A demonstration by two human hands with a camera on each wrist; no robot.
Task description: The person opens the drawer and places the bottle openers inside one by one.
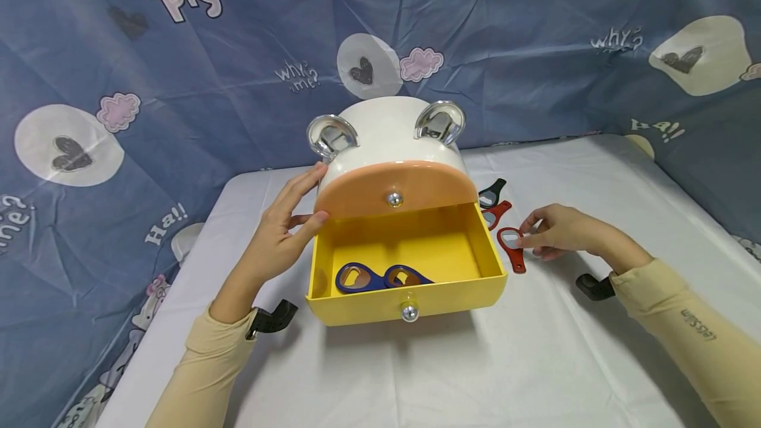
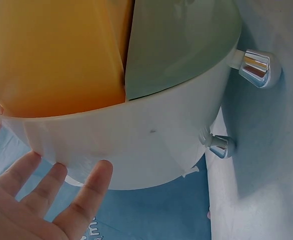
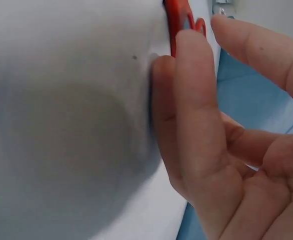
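My left hand (image 1: 275,236) rests on the left side of a white storage box (image 1: 380,127) with silver ears, its fingers spread along the shell and its thumb at the front edge. The box's yellow drawer (image 1: 484,243) is pulled out below a closed orange drawer (image 1: 428,187). Inside the yellow one lie two blue bottle openers (image 1: 377,282). On the right, my right hand (image 1: 561,231) touches a red bottle opener (image 1: 516,261) on the cloth with its thumb over the ring. In the right wrist view, the index fingertip (image 3: 224,25) stands apart from the thumb.
Another red bottle opener (image 1: 504,208) and a dark green one (image 1: 498,186) lie behind, close to the box's right side. White cloth (image 1: 594,349) covers the table. A blue patterned curtain (image 1: 238,84) hangs behind it. Each wrist wears a black strap (image 1: 273,319).
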